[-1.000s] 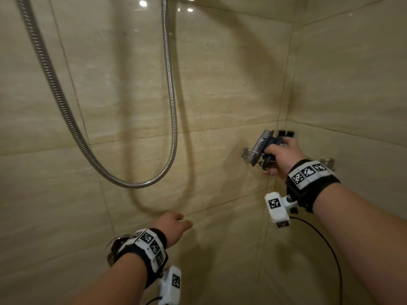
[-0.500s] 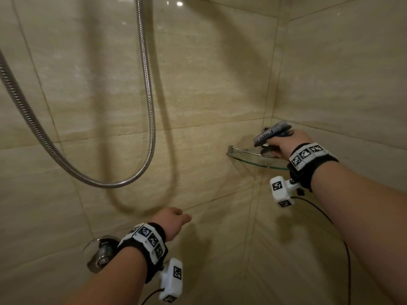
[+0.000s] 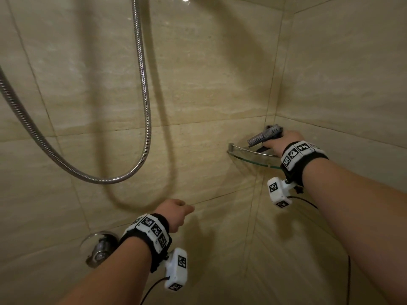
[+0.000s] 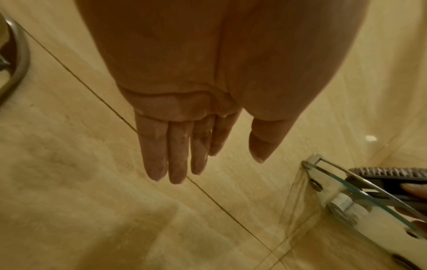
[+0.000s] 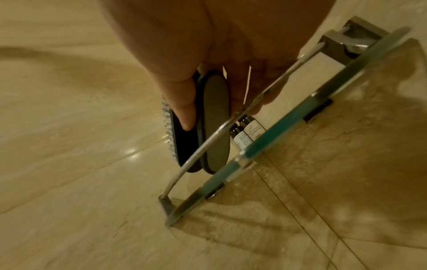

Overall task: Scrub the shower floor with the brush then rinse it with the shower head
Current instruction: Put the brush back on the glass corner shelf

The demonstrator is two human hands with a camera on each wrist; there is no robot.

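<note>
— Hands first: what are they doing?
— Right hand has thumb and fingers curled round the brush, holding it just above the glass corner shelf. Left hand hangs free well left of the shelf, fingers straight and relaxed, holding nothing.
— What changed?
— A second ago the brush was tipped up in front of the shelf; now it lies flatter, low over the glass. I'd judge it is being set down there, so scrubbing looks finished and rinsing comes next.
— And the brush itself?
— Dark oval back, short pale bristles facing away from the shelf; two small bottles stand on the shelf behind it. The hose loops well left of the shelf; the shower head is out of view.
</note>
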